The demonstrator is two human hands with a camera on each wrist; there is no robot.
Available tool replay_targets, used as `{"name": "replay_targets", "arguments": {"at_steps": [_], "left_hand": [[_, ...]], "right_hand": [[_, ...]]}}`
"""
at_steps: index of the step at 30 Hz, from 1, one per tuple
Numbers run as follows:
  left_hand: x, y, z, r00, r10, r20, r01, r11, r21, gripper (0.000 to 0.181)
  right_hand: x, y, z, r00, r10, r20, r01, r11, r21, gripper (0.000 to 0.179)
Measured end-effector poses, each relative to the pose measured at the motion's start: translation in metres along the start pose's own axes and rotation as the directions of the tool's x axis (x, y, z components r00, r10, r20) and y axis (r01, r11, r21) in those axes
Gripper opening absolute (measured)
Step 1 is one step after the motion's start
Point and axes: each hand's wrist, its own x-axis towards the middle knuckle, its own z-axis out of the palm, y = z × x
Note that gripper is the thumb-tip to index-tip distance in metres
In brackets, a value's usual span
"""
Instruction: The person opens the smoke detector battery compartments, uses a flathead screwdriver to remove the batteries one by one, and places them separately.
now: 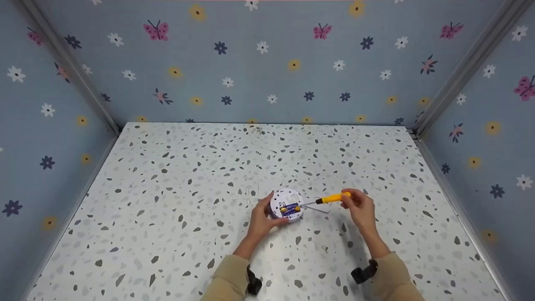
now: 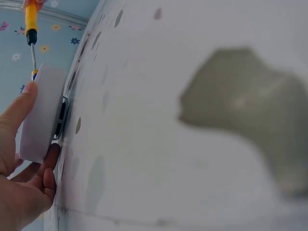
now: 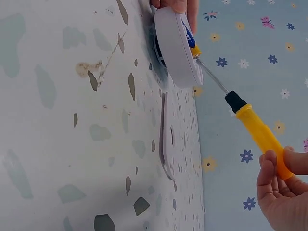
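Note:
A round white plastic device (image 1: 288, 194) is held at its rim by my left hand (image 1: 261, 220), thumb at the near edge and fingers at the far left side. Its upper face has a recess where blue-and-yellow batteries (image 1: 288, 210) show. My right hand (image 1: 360, 207) pinches the yellow handle of a screwdriver (image 1: 333, 198) near its end. In the right wrist view the metal shaft slants down to a yellow battery end (image 3: 195, 50) in the recess. Dark parts under the device show in the left wrist view.
A flat white plate-like piece (image 3: 168, 134) lies on the speckled tabletop (image 1: 188, 167), just right of the device. Flower-patterned panels (image 1: 267, 62) stand behind and on both sides of the table.

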Motion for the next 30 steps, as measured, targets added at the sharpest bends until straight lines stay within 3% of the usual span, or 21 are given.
{"name": "replay_targets", "arguments": {"at_steps": [2, 3, 7, 9, 12, 16, 20, 25, 30], "left_hand": [[-0.001, 0.001, 0.0, 1.0, -0.003, -0.006, 0.003, 1.0, 0.002, 0.089], [-0.001, 0.001, 0.0, 1.0, -0.005, -0.007, 0.005, 1.0, 0.003, 0.089], [-0.001, 0.002, 0.0, 1.0, -0.016, -0.008, 0.016, 1.0, 0.009, 0.089], [-0.002, 0.003, 0.0, 1.0, -0.018, -0.009, 0.018, 1.0, 0.013, 0.089], [-0.003, 0.003, -0.001, 1.0, -0.011, -0.014, 0.011, 1.0, 0.025, 0.089], [-0.005, 0.004, -0.003, 1.0, 0.003, -0.024, -0.002, 0.999, 0.041, 0.086], [-0.008, 0.006, -0.005, 1.0, 0.019, -0.025, -0.018, 0.999, 0.046, 0.082], [-0.013, 0.004, -0.006, 0.999, 0.04, -0.017, -0.04, 0.999, 0.01, 0.077], [-0.018, 0.004, -0.006, 0.998, 0.053, -0.033, -0.054, 0.998, -0.015, 0.072]], "right_hand": [[-0.002, -0.003, 0.0, 1.0, 0.01, 0.002, -0.01, 1.0, -0.001, 0.031], [-0.007, -0.018, -0.001, 1.0, 0.012, 0.021, -0.013, 0.999, 0.043, 0.028], [-0.024, -0.08, -0.003, 0.994, 0.102, 0.031, -0.104, 0.993, 0.053, 0.023], [-0.03, -0.099, -0.004, 0.991, 0.13, 0.014, -0.131, 0.99, 0.044, 0.022], [-0.024, -0.081, -0.005, 0.991, 0.137, 0.002, -0.137, 0.989, 0.053, 0.025], [-0.009, -0.031, -0.005, 0.996, 0.09, -0.011, -0.09, 0.995, 0.052, 0.032], [0.001, 0.005, -0.002, 0.997, 0.052, -0.054, -0.049, 0.998, 0.046, 0.032], [0.001, 0.01, 0.001, 0.997, 0.015, -0.073, -0.008, 0.995, 0.097, 0.025], [-0.002, 0.006, 0.001, 0.997, 0.03, -0.066, -0.024, 0.995, 0.099, 0.025]]}}
